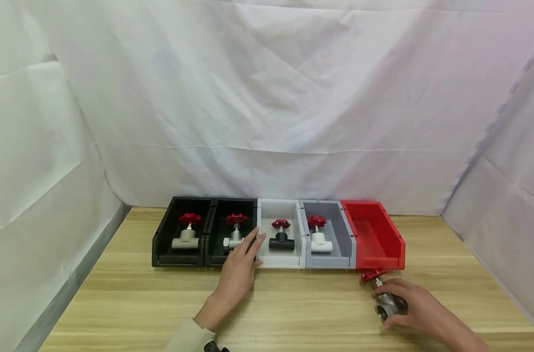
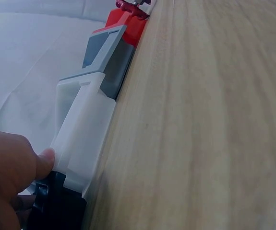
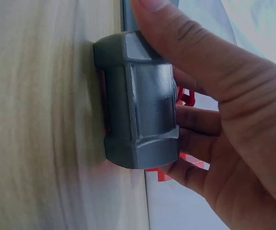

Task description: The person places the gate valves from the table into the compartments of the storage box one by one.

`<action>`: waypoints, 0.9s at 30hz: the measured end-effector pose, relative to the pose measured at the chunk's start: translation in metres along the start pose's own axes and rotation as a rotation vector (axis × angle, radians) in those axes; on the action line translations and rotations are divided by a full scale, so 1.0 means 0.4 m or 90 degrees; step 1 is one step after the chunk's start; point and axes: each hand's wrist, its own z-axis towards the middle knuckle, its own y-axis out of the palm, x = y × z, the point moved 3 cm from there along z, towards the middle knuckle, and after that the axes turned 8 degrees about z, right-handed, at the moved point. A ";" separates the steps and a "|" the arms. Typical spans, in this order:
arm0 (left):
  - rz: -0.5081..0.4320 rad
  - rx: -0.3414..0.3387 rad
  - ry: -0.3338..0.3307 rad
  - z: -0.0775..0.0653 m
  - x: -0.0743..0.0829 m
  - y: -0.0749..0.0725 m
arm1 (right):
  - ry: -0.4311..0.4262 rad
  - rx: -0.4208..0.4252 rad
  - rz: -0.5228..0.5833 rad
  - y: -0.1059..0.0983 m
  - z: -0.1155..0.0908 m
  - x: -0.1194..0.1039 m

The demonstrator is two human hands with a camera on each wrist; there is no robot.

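My right hand grips a grey metal valve with a red handwheel, thumb on one side and fingers on the other. In the right wrist view the grey valve body is close to the tabletop; whether it touches cannot be told. The handwheel is just in front of the red bin. My left hand rests with extended fingers at the front of the second black bin and the white bin. Its thumb touches the white bin's edge in the left wrist view.
The bins stand in a row along the back of the wooden table. Valves with red handwheels sit in the left black bin, the second black bin, the white bin and the grey bin. White cloth hangs behind.
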 end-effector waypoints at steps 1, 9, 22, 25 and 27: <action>-0.001 -0.003 0.000 0.000 0.000 0.000 | -0.002 -0.003 0.002 -0.001 0.000 -0.001; -0.007 -0.002 -0.006 0.001 -0.003 -0.001 | -0.053 0.016 -0.045 0.001 0.010 -0.009; -0.003 0.005 0.004 0.001 0.000 0.000 | -0.068 0.008 0.001 0.007 0.003 0.010; -0.003 0.008 0.005 0.002 -0.001 0.001 | -0.077 0.019 0.005 0.011 0.001 0.019; -0.003 0.010 0.005 0.002 -0.003 0.003 | -0.085 0.029 0.008 0.012 0.002 0.021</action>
